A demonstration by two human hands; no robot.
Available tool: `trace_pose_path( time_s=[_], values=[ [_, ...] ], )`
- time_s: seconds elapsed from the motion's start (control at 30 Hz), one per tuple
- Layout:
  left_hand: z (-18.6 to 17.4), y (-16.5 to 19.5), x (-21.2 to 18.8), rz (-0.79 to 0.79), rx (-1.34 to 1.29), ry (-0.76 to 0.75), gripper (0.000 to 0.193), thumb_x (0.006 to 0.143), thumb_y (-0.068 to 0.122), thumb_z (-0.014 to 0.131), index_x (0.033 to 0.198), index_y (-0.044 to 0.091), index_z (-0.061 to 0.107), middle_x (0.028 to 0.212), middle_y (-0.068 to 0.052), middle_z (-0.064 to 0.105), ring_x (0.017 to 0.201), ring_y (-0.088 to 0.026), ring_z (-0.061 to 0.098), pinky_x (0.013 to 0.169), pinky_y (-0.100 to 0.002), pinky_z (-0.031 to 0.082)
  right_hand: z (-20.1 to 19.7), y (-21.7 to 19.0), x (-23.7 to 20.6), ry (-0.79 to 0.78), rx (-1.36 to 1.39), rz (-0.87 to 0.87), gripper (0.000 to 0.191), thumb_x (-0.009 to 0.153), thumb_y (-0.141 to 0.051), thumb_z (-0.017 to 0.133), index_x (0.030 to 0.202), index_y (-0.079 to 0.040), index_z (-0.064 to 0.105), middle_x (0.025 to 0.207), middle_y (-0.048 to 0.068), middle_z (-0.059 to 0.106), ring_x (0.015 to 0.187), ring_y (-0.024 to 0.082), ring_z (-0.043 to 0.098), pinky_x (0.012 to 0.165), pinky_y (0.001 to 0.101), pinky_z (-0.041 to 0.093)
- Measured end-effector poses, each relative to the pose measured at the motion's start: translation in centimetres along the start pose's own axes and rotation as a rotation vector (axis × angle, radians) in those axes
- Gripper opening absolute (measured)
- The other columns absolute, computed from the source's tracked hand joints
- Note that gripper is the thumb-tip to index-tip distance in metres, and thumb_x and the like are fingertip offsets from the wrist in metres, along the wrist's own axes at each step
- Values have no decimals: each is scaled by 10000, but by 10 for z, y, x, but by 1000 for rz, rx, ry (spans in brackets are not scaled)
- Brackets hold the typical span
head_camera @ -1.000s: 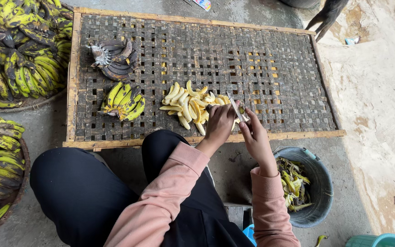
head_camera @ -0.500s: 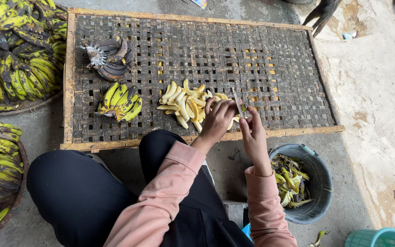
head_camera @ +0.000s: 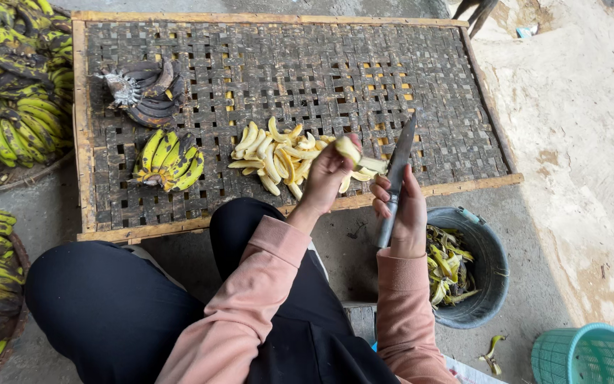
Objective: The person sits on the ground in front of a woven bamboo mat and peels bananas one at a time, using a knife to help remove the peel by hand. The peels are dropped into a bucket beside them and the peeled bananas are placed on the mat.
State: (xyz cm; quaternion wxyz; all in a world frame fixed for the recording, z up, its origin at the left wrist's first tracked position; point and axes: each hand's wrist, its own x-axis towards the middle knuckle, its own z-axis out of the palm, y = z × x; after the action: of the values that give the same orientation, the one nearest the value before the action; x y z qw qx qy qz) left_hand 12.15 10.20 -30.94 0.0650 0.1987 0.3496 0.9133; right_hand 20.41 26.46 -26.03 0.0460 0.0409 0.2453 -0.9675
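The person sits at the near edge of a woven bamboo drying tray (head_camera: pixel 406 78) that lies low on the ground. The left hand (head_camera: pixel 327 178) holds a peeled banana (head_camera: pixel 347 148); its grip is pinching the pale fruit between the fingertips and thumb, just above the tray's near edge. The right hand (head_camera: pixel 403 206) is at about 3 o'clock from the left hand, close beside it but not touching, and its grip is pressed together around the handle of a knife (head_camera: pixel 395 174), whose dark blade points up toward 12 o'clock, over the tray. A pile of peeled bananas (head_camera: pixel 271 156) lies on the tray at 9 o'clock from the left hand, very near it. Further at 9 o'clock rests a yellow-green banana bunch (head_camera: pixel 168 160), and at 10 o'clock from that, a dark, almost black bunch (head_camera: pixel 143 92). At 5 o'clock from the right hand stands a dark bucket (head_camera: pixel 492 270) with yellow-green peels (head_camera: pixel 445 267) inside. A teal plastic basket (head_camera: pixel 588 355) shows in the lower right corner. On the left side of the view, big heaps of unpeeled bananas (head_camera: pixel 8 107) lie in round baskets beside the tray.
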Motion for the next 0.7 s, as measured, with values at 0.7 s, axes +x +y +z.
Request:
trace_pose_path(
  time_s=[0.7],
  values=[
    [-24, -35, -1, -675, -737, -1, 296, 1089, 316, 643, 1094, 20, 647, 975, -145, 738, 796, -227, 755, 666, -321, 648, 35, -8, -69, -134, -2206, -694, 796, 898, -259, 769, 1581, -104, 391, 928, 106, 601, 777, 304, 608, 669, 408, 509]
  ],
)
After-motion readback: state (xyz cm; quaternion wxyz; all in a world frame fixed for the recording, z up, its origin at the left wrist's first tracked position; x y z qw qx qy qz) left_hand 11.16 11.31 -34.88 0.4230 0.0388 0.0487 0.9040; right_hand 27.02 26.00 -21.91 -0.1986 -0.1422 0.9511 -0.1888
